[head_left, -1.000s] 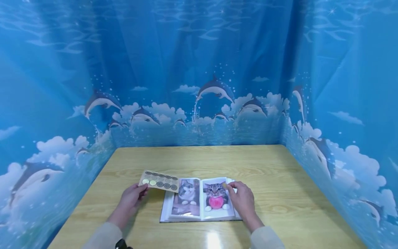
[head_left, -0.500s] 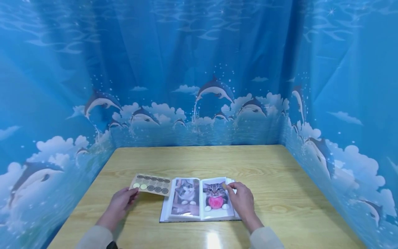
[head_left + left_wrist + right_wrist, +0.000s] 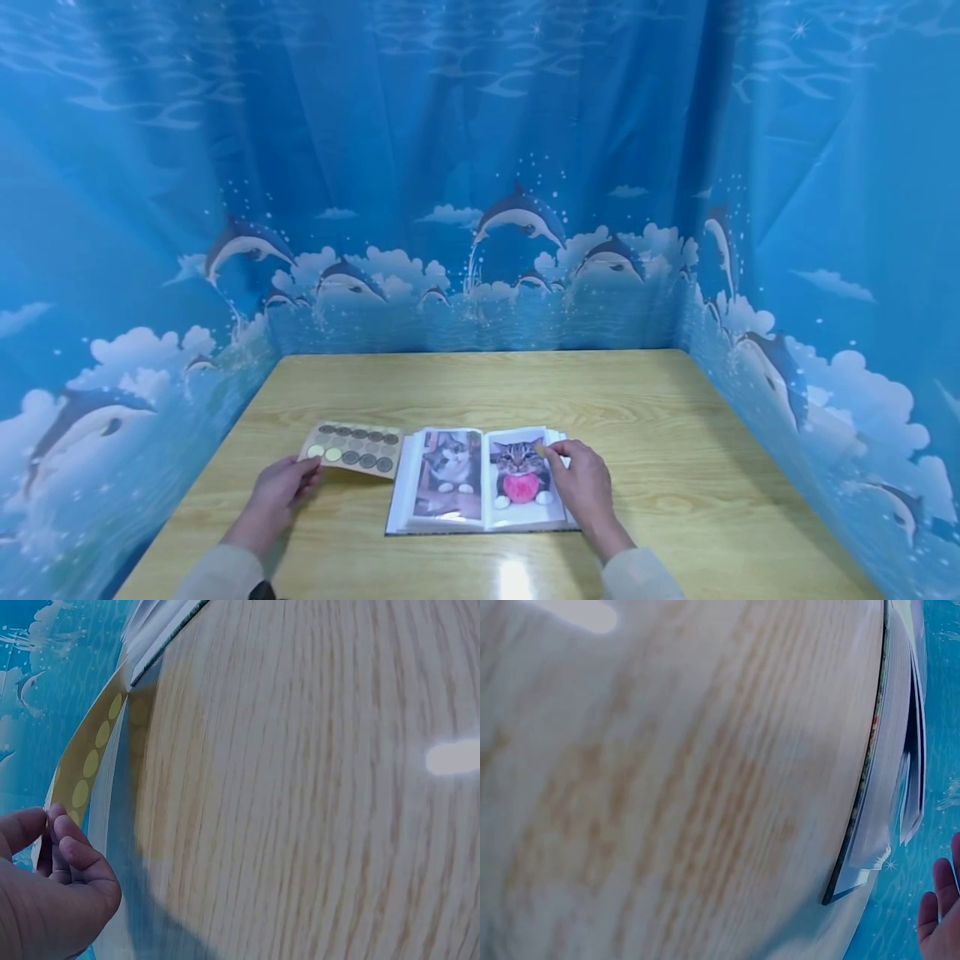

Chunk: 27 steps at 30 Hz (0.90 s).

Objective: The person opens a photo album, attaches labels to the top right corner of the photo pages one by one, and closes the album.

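Observation:
An open photo album [image 3: 457, 515] lies on the wooden table [image 3: 675, 417]. Its pages show a grey-and-white cat [image 3: 448, 467] and a tabby cat with a pink ball [image 3: 520, 477]. My right hand [image 3: 557, 457] rests on the right page, its fingertips pinching a small yellow round sticker [image 3: 539, 450] at the photo's upper right corner. My left hand [image 3: 306, 472] pinches the near left corner of a tan sticker sheet [image 3: 351, 450] with rows of round dots, held low just left of the album. The left wrist view shows that sheet [image 3: 90, 761] edge-on above my fingers [image 3: 67, 840].
Blue curtains printed with dolphins [image 3: 517, 212] wall in the table at the back and both sides. Bare wood stretches behind and to the right of the album. The right wrist view shows the album's edge [image 3: 870, 772] and stacked pages close up.
My left hand has carried the sticker sheet leftward and lower, off the album's left page. My right hand has stayed on the right page.

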Each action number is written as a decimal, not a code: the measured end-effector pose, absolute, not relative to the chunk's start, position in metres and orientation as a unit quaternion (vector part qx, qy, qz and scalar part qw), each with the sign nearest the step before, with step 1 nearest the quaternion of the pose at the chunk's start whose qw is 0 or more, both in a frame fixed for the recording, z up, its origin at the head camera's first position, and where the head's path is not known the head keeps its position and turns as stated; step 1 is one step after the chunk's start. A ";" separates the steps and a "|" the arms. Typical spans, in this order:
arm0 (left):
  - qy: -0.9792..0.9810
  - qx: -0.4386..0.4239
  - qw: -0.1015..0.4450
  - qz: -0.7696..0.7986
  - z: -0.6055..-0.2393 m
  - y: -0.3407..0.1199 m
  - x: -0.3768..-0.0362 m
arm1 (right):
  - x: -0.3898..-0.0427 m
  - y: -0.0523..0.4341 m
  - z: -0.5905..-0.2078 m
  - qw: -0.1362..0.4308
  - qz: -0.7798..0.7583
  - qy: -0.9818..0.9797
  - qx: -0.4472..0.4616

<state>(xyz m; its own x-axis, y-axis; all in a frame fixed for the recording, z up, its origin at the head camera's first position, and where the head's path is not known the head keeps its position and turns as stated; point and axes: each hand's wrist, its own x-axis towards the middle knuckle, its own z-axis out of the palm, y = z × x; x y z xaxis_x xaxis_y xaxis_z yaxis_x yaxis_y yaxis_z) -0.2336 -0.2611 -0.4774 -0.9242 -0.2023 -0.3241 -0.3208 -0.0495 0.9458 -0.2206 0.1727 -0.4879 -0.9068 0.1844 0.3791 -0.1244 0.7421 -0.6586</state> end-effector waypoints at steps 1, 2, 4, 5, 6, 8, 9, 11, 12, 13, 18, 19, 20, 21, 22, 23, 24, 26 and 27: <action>0.689 -0.194 0.041 0.697 -0.478 -0.262 -0.233 | -0.221 0.173 -0.488 0.214 0.359 -0.908 -0.017; 0.691 -0.195 0.039 0.695 -0.478 -0.263 -0.233 | -0.221 0.173 -0.488 0.214 0.358 -0.909 -0.017; 0.693 -0.199 0.036 0.692 -0.478 -0.264 -0.232 | -0.221 0.173 -0.488 0.213 0.355 -0.910 -0.016; 0.697 -0.199 0.034 0.688 -0.478 -0.264 -0.231 | -0.221 0.173 -0.489 0.213 0.354 -0.910 -0.016; 0.700 -0.200 0.032 0.684 -0.478 -0.265 -0.231 | -0.221 0.173 -0.489 0.213 0.354 -0.911 -0.016; 0.710 -0.202 0.028 0.674 -0.478 -0.265 -0.230 | -0.222 0.173 -0.490 0.215 0.353 -0.910 -0.015; 0.714 -0.205 0.026 0.669 -0.477 -0.265 -0.230 | -0.222 0.173 -0.490 0.216 0.352 -0.911 -0.014; 0.724 -0.210 0.022 0.657 -0.477 -0.265 -0.229 | -0.222 0.174 -0.490 0.216 0.354 -0.910 -0.017; 0.726 -0.213 0.019 0.653 -0.477 -0.265 -0.229 | -0.222 0.174 -0.490 0.215 0.356 -0.909 -0.018; 0.731 -0.218 0.016 0.647 -0.477 -0.265 -0.229 | -0.223 0.174 -0.490 0.214 0.357 -0.909 -0.019; 0.747 -0.231 -0.004 0.624 -0.479 -0.264 -0.228 | -0.223 0.173 -0.489 0.212 0.363 -0.907 -0.015; 0.750 -0.235 -0.007 0.619 -0.479 -0.264 -0.228 | -0.223 0.173 -0.489 0.212 0.364 -0.907 -0.014; 0.751 -0.236 -0.013 0.617 -0.479 -0.263 -0.228 | -0.223 0.173 -0.488 0.212 0.364 -0.907 -0.013; 0.751 -0.236 -0.020 0.616 -0.478 -0.262 -0.228 | -0.223 0.173 -0.488 0.212 0.364 -0.907 -0.012; 0.751 -0.236 -0.026 0.616 -0.478 -0.260 -0.228 | -0.224 0.173 -0.488 0.212 0.363 -0.907 -0.011; 0.753 -0.234 -0.031 0.615 -0.477 -0.258 -0.228 | -0.224 0.173 -0.488 0.211 0.362 -0.908 -0.011; 0.752 -0.230 -0.036 0.617 -0.476 -0.256 -0.228 | -0.224 0.173 -0.488 0.212 0.363 -0.907 -0.010; 0.755 -0.216 -0.041 0.617 -0.474 -0.250 -0.229 | -0.225 0.173 -0.488 0.214 0.363 -0.907 -0.008; 0.758 -0.207 -0.043 0.617 -0.473 -0.247 -0.230 | -0.225 0.173 -0.488 0.217 0.361 -0.907 -0.005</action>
